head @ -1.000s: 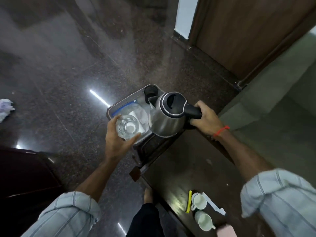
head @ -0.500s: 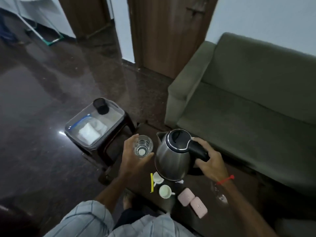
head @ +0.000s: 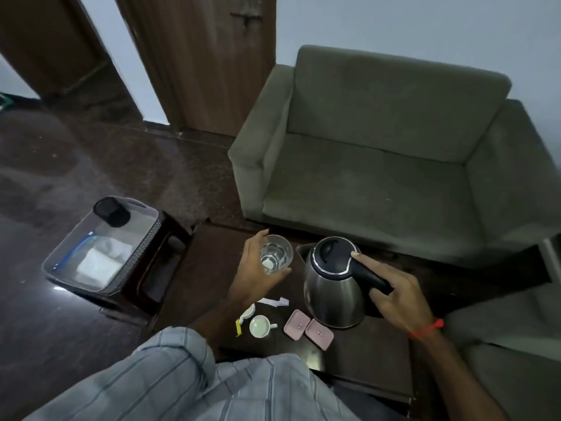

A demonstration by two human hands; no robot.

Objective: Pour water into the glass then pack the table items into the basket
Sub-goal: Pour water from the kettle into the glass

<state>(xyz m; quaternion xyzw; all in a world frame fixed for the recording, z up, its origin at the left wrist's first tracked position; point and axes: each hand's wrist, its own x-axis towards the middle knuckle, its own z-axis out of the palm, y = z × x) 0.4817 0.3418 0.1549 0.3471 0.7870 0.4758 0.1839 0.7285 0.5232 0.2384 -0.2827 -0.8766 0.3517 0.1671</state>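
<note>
My left hand is wrapped around a clear glass with some water in it, held upright over the dark table. A steel kettle with a black lid stands on the table to the right of the glass. My right hand grips its black handle, thumb on the lid's edge. Near the front edge lie two white cups, a yellow sachet, a white paper strip and two pink pads. The grey basket sits on a stool at the left.
The basket holds a black cup and a bag with a white cloth. It rests on a dark stool beside the table. A green sofa stands behind the table, with a wooden door at the back.
My hands brought the glass and kettle from over the basket back to the table. The kettle now stands upright on the table and its lid is shut.
</note>
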